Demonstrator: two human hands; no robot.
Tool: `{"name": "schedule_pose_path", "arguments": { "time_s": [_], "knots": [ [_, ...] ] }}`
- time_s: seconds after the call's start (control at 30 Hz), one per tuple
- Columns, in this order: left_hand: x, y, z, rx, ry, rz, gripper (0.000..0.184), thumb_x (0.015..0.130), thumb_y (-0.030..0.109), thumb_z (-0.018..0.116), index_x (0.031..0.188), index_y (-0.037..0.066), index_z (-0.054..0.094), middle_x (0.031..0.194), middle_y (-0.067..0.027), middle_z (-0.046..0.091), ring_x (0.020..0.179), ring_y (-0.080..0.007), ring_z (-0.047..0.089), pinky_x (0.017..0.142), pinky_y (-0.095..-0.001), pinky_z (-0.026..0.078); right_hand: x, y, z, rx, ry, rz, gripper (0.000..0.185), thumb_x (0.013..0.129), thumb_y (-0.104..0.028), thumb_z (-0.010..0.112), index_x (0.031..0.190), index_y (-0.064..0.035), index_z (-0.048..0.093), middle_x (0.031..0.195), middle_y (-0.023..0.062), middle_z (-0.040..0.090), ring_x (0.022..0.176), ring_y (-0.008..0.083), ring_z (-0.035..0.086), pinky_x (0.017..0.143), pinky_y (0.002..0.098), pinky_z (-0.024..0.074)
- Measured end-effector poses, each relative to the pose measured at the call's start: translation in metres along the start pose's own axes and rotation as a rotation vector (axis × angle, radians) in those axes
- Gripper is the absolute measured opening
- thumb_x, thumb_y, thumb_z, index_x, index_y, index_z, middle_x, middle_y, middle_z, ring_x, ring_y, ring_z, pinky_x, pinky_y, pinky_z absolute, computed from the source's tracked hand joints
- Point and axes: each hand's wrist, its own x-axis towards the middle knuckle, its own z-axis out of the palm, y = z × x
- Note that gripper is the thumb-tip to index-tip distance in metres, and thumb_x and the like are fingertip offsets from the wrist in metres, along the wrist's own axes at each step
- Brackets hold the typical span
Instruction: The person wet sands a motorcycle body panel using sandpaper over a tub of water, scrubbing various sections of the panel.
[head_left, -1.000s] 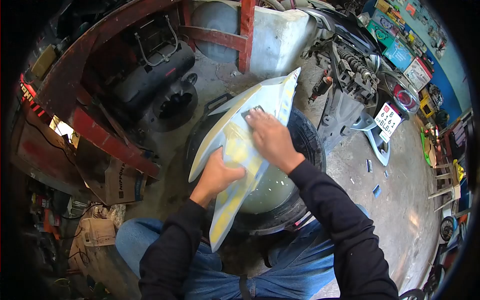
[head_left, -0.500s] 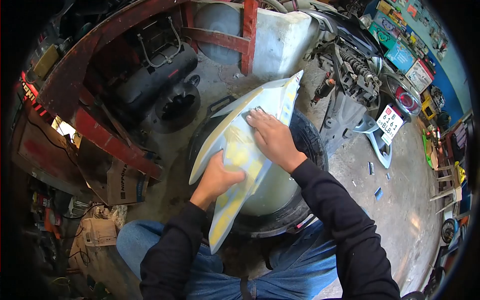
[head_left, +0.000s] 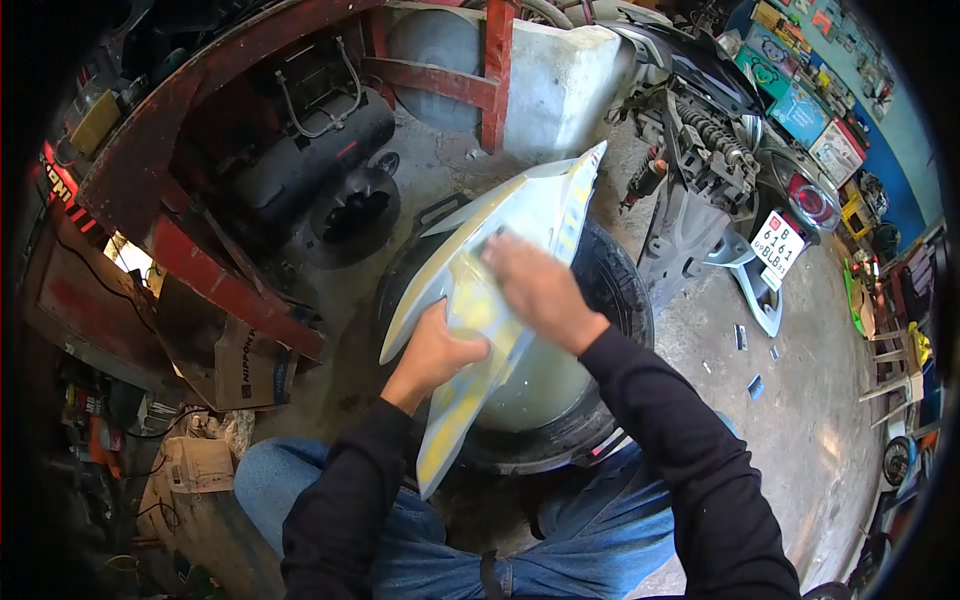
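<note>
A pointed panel (head_left: 470, 300), pale grey with yellow patches, lies tilted over a round black tub (head_left: 625, 290) of cloudy water. My left hand (head_left: 432, 350) grips the panel's left edge, thumb on top and fingers hidden underneath. Blurred by motion, my right hand (head_left: 535, 285) presses on the upper middle of the panel. A small dark piece (head_left: 492, 240) shows at its fingertips, like a sanding sheet, partly hidden under the fingers.
Left of the tub are a red frame (head_left: 215, 275), a black tank (head_left: 320, 150) and a cardboard box (head_left: 250, 365). A partly stripped motorcycle (head_left: 710, 150) with a number plate (head_left: 778, 246) stands at the right. Small blue scraps (head_left: 756, 386) lie on the floor.
My right hand has slid slightly down and left along the panel, with the dark piece under its fingers. My left hand keeps its grip.
</note>
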Motion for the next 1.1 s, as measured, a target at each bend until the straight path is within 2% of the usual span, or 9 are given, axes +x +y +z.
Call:
{"name": "schedule_pose_path", "arguments": {
  "time_s": [0.1, 0.23, 0.37, 0.5, 0.63, 0.77, 0.9, 1.0, 1.1],
  "knots": [
    [0.001, -0.002, -0.002, -0.015, -0.011, -0.046, 0.043, 0.075, 0.003, 0.073, 0.117, -0.003, 0.064, 0.104, -0.0041, 0.07, 0.092, -0.0122, 0.064, 0.086, -0.0292, 0.052, 0.008, -0.005, 0.002, -0.051, 0.093, 0.113, 0.04, 0.091, -0.007, 0.063, 0.131, -0.0042, 0.067, 0.14, 0.0191, 0.063, 0.135, 0.0344, 0.058, 0.116, 0.0476, 0.0427],
    [-0.001, 0.001, -0.005, -0.007, 0.008, 0.02, 0.042, 0.075, 0.003, 0.072, 0.117, -0.002, 0.065, 0.103, -0.0036, 0.07, 0.09, -0.012, 0.064, 0.084, -0.0296, 0.052, -0.005, -0.031, -0.003, 0.052, -0.033, -0.115, 0.039, 0.091, -0.005, 0.061, 0.129, -0.0012, 0.066, 0.134, 0.0233, 0.065, 0.131, 0.0378, 0.06, 0.116, 0.0469, 0.0428],
    [-0.001, 0.008, -0.005, -0.061, -0.007, -0.05, 0.043, 0.076, 0.003, 0.073, 0.118, -0.002, 0.065, 0.104, -0.0036, 0.07, 0.092, -0.0121, 0.065, 0.084, -0.0295, 0.053, 0.008, 0.004, -0.007, -0.08, 0.084, 0.115, 0.038, 0.09, -0.006, 0.064, 0.128, -0.0019, 0.067, 0.136, 0.0189, 0.066, 0.132, 0.0352, 0.06, 0.115, 0.046, 0.0448],
    [0.0, 0.001, -0.009, -0.011, -0.002, 0.012, 0.042, 0.076, 0.002, 0.073, 0.118, -0.002, 0.064, 0.104, -0.0038, 0.071, 0.092, -0.0122, 0.065, 0.084, -0.0293, 0.053, -0.004, -0.032, -0.008, -0.047, 0.001, -0.111, 0.039, 0.09, -0.003, 0.061, 0.13, 0.0001, 0.065, 0.131, 0.0233, 0.067, 0.125, 0.0398, 0.063, 0.112, 0.046, 0.0472],
    [-0.003, 0.005, 0.001, -0.032, -0.008, -0.054, 0.042, 0.076, 0.003, 0.073, 0.117, -0.002, 0.065, 0.104, -0.0038, 0.07, 0.091, -0.012, 0.065, 0.084, -0.029, 0.053, 0.01, 0.004, -0.01, -0.114, 0.075, 0.071, 0.036, 0.092, -0.004, 0.061, 0.127, 0.0009, 0.065, 0.131, 0.0216, 0.066, 0.128, 0.0398, 0.061, 0.111, 0.0465, 0.0477],
    [0.001, 0.003, -0.009, -0.026, -0.018, -0.034, 0.041, 0.076, 0.003, 0.073, 0.116, -0.002, 0.065, 0.103, -0.0041, 0.071, 0.09, -0.0121, 0.065, 0.084, -0.0291, 0.053, 0.002, -0.039, -0.008, -0.09, 0.044, -0.167, 0.034, 0.092, -0.004, 0.061, 0.126, 0.0026, 0.066, 0.128, 0.0227, 0.068, 0.123, 0.0382, 0.065, 0.109, 0.0456, 0.0502],
    [-0.001, 0.002, -0.003, -0.041, 0.016, -0.019, 0.04, 0.076, 0.003, 0.073, 0.115, -0.002, 0.065, 0.102, -0.0044, 0.071, 0.091, -0.0123, 0.066, 0.084, -0.0292, 0.053, 0.015, 0.003, -0.008, -0.069, 0.104, 0.098, 0.034, 0.093, -0.003, 0.059, 0.126, 0.0024, 0.066, 0.131, 0.0235, 0.066, 0.125, 0.0394, 0.063, 0.109, 0.0465, 0.0497],
    [0.0, 0.002, -0.009, -0.029, 0.003, -0.012, 0.041, 0.076, 0.003, 0.073, 0.116, -0.003, 0.065, 0.102, -0.0047, 0.071, 0.091, -0.0121, 0.065, 0.083, -0.0293, 0.053, -0.003, -0.041, 0.002, -0.109, 0.073, -0.096, 0.034, 0.093, -0.004, 0.059, 0.126, -0.0009, 0.067, 0.132, 0.0215, 0.065, 0.125, 0.0402, 0.062, 0.11, 0.0464, 0.0487],
    [0.0, 0.0, -0.006, -0.037, 0.003, -0.018, 0.042, 0.075, 0.003, 0.072, 0.117, -0.003, 0.065, 0.102, -0.0045, 0.071, 0.091, -0.0115, 0.065, 0.083, -0.0291, 0.053, -0.001, -0.016, -0.005, -0.031, 0.077, -0.01, 0.034, 0.093, -0.005, 0.059, 0.126, -0.0002, 0.067, 0.129, 0.0224, 0.066, 0.125, 0.0404, 0.063, 0.109, 0.0465, 0.0491]
  ]
}}
